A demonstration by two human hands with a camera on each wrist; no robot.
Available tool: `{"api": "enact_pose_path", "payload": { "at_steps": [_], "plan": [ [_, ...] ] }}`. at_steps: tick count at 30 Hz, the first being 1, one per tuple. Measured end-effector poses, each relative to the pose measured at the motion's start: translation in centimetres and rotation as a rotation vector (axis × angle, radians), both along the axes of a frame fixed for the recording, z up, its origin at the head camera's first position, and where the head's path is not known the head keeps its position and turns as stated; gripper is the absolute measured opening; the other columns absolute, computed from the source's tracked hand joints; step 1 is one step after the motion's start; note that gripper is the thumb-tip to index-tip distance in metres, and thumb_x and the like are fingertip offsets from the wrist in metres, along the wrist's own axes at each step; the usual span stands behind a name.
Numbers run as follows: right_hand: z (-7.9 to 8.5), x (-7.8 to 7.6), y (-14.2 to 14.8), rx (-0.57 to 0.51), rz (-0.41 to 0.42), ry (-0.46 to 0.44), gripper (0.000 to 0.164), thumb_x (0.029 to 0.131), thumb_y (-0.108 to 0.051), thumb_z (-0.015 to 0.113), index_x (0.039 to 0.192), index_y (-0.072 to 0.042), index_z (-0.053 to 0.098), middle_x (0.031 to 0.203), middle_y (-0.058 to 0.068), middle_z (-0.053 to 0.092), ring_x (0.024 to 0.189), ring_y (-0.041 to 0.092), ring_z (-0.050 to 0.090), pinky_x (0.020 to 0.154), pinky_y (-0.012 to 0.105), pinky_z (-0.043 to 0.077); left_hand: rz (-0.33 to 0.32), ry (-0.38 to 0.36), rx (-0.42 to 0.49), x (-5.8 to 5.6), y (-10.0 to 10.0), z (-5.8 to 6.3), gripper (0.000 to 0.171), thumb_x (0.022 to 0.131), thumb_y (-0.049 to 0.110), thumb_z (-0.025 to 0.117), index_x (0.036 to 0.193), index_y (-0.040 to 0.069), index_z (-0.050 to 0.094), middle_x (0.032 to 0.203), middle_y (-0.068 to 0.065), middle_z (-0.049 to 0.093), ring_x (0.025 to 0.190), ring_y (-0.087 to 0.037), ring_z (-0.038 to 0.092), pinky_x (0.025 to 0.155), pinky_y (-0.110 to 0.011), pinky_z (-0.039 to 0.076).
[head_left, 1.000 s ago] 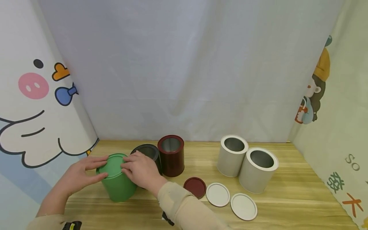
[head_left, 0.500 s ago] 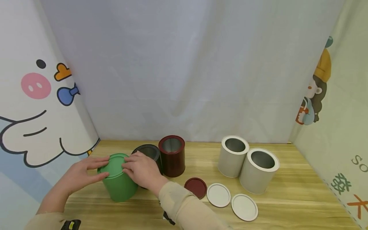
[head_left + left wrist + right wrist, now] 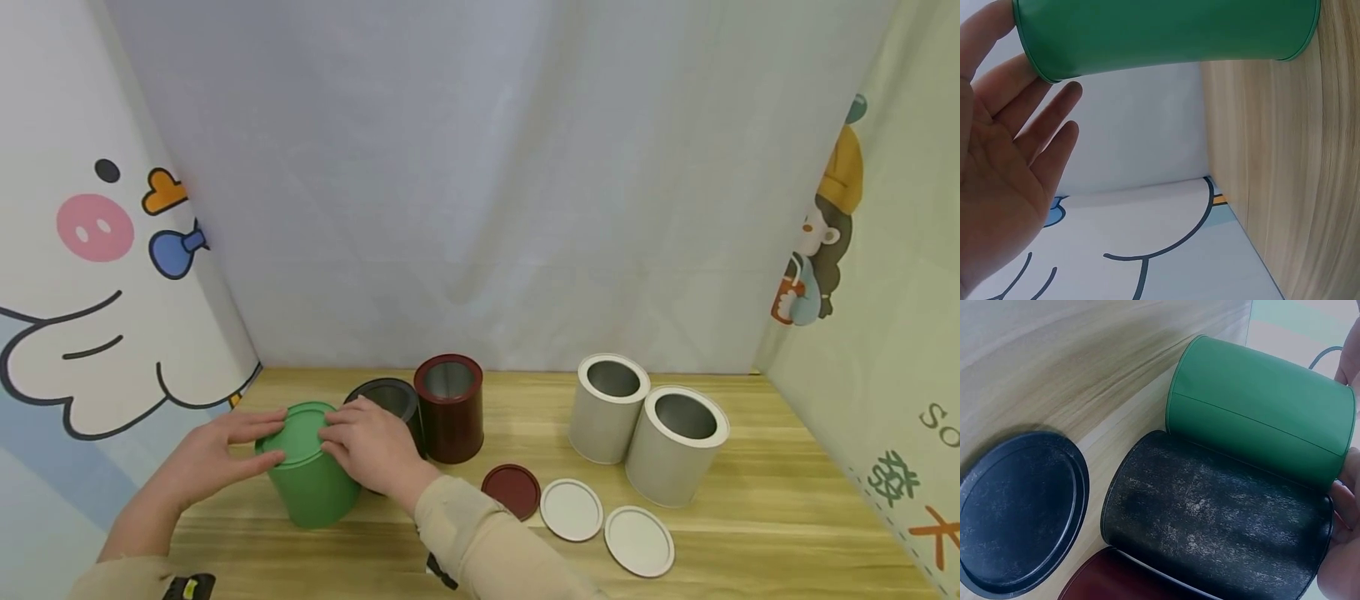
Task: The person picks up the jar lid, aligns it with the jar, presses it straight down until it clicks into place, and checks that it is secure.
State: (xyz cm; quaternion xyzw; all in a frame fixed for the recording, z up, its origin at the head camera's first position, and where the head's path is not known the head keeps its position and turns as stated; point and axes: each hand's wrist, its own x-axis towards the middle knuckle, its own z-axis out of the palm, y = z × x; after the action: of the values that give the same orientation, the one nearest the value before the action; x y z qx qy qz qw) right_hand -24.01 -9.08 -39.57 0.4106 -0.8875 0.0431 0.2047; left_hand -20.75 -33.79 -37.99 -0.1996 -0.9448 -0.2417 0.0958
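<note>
A green tin can [image 3: 313, 496] stands upright at the left of the table, its green lid [image 3: 302, 435] on top. My left hand [image 3: 210, 454] touches the lid's left edge with extended fingers. In the left wrist view, that hand [image 3: 1004, 162] has its fingers spread at the can's upper end. From the other side, my right hand [image 3: 375, 442] rests its fingertips on the lid's right edge. A black can [image 3: 1210, 512] with an uncovered top stands right beside the green one, partly hidden behind my right hand in the head view.
A dark red can [image 3: 448, 421] stands beside the black one. Two white cans [image 3: 667, 458] stand open-topped at the right. A dark red lid [image 3: 512, 492] and two white lids [image 3: 572, 510] lie in front. A black lid [image 3: 1019, 515] shows in the right wrist view.
The head view has shifted very slightly. Both hands keep their places on the green lid, and the cans and loose lids stay where they were.
</note>
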Motion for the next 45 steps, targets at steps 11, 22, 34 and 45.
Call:
{"api": "enact_pose_path", "payload": {
  "at_steps": [11, 22, 34, 45],
  "plan": [
    [-0.3, 0.0, 0.1, -0.007, 0.021, 0.041, 0.03, 0.101, -0.04, 0.057, 0.125, -0.029, 0.071, 0.132, -0.011, 0.062, 0.127, 0.004, 0.051, 0.115, 0.022, 0.025, -0.012, -0.016, 0.013, 0.0, -0.1, 0.0, 0.053, 0.085, 0.029, 0.079, 0.128, 0.001, 0.066, 0.131, -0.021, 0.061, 0.119, -0.047, 0.052, 0.087, -0.067, 0.045],
    [-0.5, 0.0, 0.4, 0.021, 0.031, 0.059, 0.035, 0.102, -0.043, 0.054, 0.131, -0.03, 0.066, 0.138, -0.011, 0.058, 0.13, 0.008, 0.048, 0.117, 0.037, 0.027, -0.041, 0.051, 0.031, 0.1, 0.0, -0.1, 0.048, 0.083, 0.024, 0.082, 0.124, 0.001, 0.069, 0.13, -0.022, 0.06, 0.117, -0.047, 0.053, 0.086, -0.066, 0.046],
    [-1.1, 0.5, 1.9, -0.054, 0.144, 0.099, 0.043, 0.1, -0.042, 0.057, 0.139, -0.024, 0.059, 0.135, -0.008, 0.06, 0.129, 0.009, 0.049, 0.117, 0.036, 0.026, 0.002, 0.178, 0.057, 0.6, 0.6, -0.5, 0.048, 0.084, 0.017, 0.08, 0.126, 0.001, 0.063, 0.122, -0.021, 0.064, 0.11, -0.045, 0.057, 0.083, -0.066, 0.047],
    [-1.4, 0.8, 3.9, -0.146, 0.204, 0.1, 0.049, 0.093, -0.045, 0.067, 0.136, -0.021, 0.061, 0.131, -0.006, 0.063, 0.13, 0.014, 0.049, 0.117, 0.036, 0.026, -0.075, 0.332, 0.039, 1.2, 2.7, -0.1, 0.059, 0.076, 0.01, 0.086, 0.128, 0.0, 0.061, 0.121, -0.012, 0.065, 0.109, -0.029, 0.057, 0.09, -0.026, 0.045]
  ]
}}
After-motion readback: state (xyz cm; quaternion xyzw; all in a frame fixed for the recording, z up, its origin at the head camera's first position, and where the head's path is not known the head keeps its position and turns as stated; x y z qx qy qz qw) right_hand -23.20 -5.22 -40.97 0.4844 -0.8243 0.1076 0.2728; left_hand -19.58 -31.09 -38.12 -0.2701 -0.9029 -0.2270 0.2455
